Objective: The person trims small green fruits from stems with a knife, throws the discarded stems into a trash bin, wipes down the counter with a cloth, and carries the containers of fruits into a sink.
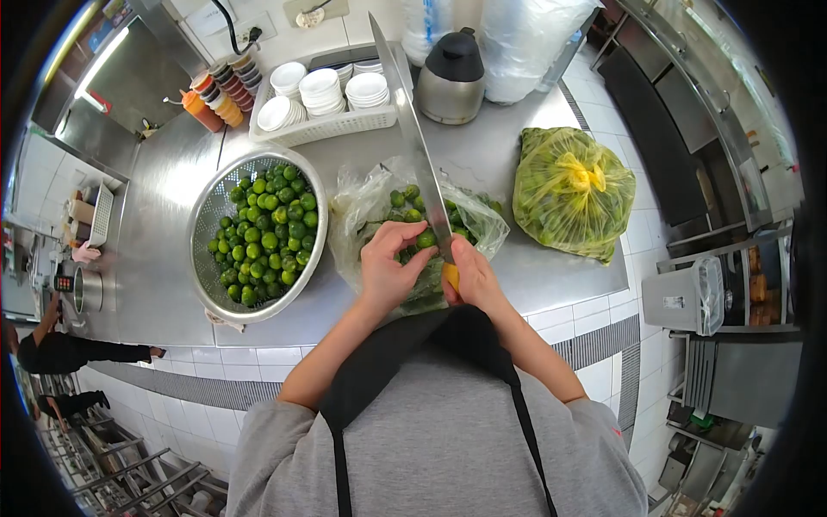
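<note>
My right hand (472, 274) is wrapped around the yellow handle (450, 276) of a long knife (415, 138), its blade pointing up and away from me. Close to the blade, my left hand (393, 263) has its thumb and index finger bent around a small green lime (426, 239). Below and behind both hands lies an opened clear plastic bag (349, 202) with several limes inside. To the left, a perforated metal colander (200, 258) holds a heap of limes (263, 233).
A tied yellowish plastic bag (573, 194) sits at the table's right. Behind are a white basket (258, 131) of small white cups (320, 89), a steel jug (451, 86) and sauce containers (203, 112). A person (73, 351) stands far left.
</note>
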The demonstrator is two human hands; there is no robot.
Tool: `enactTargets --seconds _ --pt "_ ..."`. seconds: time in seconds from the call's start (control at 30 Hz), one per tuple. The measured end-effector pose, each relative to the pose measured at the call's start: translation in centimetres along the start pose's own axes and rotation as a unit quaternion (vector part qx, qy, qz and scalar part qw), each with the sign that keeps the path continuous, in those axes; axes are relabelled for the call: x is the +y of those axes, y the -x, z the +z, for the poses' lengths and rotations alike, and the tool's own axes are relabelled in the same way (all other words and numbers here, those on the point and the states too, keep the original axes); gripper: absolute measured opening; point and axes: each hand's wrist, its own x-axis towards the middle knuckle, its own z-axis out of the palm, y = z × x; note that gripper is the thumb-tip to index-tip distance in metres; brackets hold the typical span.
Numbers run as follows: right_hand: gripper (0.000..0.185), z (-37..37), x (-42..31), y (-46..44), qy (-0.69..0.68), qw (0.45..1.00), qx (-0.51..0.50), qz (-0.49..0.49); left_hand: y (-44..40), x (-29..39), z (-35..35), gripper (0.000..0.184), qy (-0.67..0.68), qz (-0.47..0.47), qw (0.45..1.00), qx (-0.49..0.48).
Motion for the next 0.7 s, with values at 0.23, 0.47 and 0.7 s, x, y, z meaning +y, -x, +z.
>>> enactTargets --seconds 0.23,0.47,0.7 --pt "0.049 0.0 -0.2 -0.6 -0.05 0.997 -0.011 0.051 0.3 0.0 -0.5 0.031 -0.099 0.142 0.985 -0.009" --pt "0.054 -2.5 -0.1 0.4 -0.048 0.998 0.006 0.042 -3.0 3.9 -8.8 0.033 -0.446 0.157 0.861 0.186" --pt "0.05 -2.0 -0.2 0.2 -0.031 0.998 0.041 0.035 -4.3 -1.7 -2.6 0.016 -0.319 0.052 0.943 -0.079"
